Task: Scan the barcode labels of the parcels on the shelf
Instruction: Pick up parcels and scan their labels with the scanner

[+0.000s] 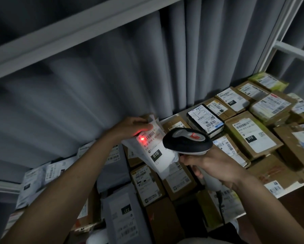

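Observation:
My left hand (132,127) grips the top edge of a white plastic mailer parcel (153,154) and holds it tilted up above the shelf. Its label shows a barcode and a black "010" box. A red scanner dot glows on the label's left end beside the barcode. My right hand (212,166) grips the white handle of a black and grey barcode scanner (187,140), whose head points left at that label. Many other labelled parcels lie on the shelf (288,191).
Brown cardboard boxes (253,136) fill the right side, a black parcel (205,120) sits behind the scanner, and grey mailers (112,173) lie at the left. A grey curtain (95,76) hangs behind. White shelf frame bars (295,51) run above and at right.

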